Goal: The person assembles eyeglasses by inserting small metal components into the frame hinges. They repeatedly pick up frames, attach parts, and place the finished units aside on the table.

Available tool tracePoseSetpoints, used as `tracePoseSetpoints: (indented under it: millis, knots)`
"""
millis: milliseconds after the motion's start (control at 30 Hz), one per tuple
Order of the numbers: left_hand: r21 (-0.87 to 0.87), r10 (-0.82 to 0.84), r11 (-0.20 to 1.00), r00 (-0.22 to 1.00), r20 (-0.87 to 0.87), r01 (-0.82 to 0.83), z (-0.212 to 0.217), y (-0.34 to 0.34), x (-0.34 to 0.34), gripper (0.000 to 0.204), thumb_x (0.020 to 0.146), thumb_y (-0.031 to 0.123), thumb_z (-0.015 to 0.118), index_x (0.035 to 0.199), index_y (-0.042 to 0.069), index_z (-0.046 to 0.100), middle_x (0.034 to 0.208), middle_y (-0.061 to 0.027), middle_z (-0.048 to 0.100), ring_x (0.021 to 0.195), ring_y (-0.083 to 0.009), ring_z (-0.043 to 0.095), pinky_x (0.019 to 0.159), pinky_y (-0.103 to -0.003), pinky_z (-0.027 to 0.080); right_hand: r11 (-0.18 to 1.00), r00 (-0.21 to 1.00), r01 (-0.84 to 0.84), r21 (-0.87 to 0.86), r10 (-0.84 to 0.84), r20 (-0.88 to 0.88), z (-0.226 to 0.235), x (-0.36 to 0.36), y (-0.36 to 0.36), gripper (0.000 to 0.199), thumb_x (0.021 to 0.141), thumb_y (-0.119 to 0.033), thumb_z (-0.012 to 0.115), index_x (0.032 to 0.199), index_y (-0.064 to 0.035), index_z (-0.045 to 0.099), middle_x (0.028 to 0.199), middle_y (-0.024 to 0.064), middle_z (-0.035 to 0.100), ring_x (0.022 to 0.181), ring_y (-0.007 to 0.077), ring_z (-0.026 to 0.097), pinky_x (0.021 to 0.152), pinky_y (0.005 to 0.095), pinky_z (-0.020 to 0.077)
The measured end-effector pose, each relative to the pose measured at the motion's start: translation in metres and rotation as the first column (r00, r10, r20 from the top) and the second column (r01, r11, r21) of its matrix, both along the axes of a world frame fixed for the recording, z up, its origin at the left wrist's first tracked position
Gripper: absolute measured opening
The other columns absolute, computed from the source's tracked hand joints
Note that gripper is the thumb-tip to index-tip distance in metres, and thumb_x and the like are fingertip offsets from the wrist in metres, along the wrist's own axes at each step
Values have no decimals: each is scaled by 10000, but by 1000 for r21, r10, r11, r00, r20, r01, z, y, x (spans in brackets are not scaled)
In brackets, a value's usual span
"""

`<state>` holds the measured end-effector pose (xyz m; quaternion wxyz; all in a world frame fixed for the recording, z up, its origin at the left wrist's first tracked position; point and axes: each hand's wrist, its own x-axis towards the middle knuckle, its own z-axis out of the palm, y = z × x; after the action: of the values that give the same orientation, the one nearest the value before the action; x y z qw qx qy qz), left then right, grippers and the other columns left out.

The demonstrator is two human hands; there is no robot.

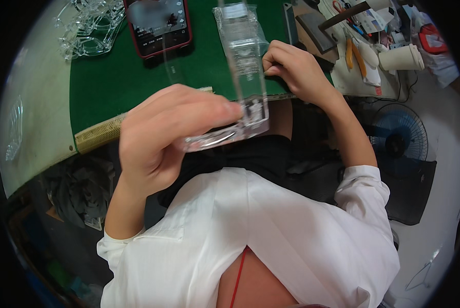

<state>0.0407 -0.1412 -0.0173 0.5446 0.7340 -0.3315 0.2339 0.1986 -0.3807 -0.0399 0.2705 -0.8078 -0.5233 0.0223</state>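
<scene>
My left hand [163, 123] is raised in front of the table edge, its fingers closed on a clear plastic frame [253, 126]. The frame's lower bar runs sideways from my fingers, and its long clear sides rise toward the far edge of the view. Behind it, a clear plastic bag [221, 23] lies on the green mat [101, 97]; what is in the bag cannot be made out. My right hand [296, 69] rests curled at the mat's front edge, right of the frame. Its fingers are folded in, and anything inside them is hidden.
A phone [160, 38] in a red case lies at the back, left of the bag. Several clear plastic parts [94, 49] are heaped at the far left. Orange-handled pliers [354, 54], a white cup [402, 57] and dark blocks [317, 33] crowd the right. A fan [399, 133] stands below.
</scene>
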Motion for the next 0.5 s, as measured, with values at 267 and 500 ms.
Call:
tracePoseSetpoints:
  millis: [267, 500]
  knots:
    - [-270, -66, 963, 961, -270, -10, -7, -49, 24, 289, 736, -168, 559, 966, -16, 642, 825, -127, 657, 771, -247, 658, 671, -295, 511, 831, 967, -99, 547, 211, -145, 67, -26, -4, 167, 901, -145, 566, 822, -1, 534, 806, 42, 488, 709, 133, 460, 633, 222, 371]
    - [-216, -133, 973, 954, -269, 75, -3, -59, 33, 197, 788, -129, 561, 956, -44, 618, 855, -146, 662, 766, -224, 667, 659, -284, 529, 873, 984, -179, 454, 150, 101, 89, -34, -6, 163, 817, -143, 662, 819, -1, 581, 751, 60, 544, 695, 176, 524, 568, 256, 411]
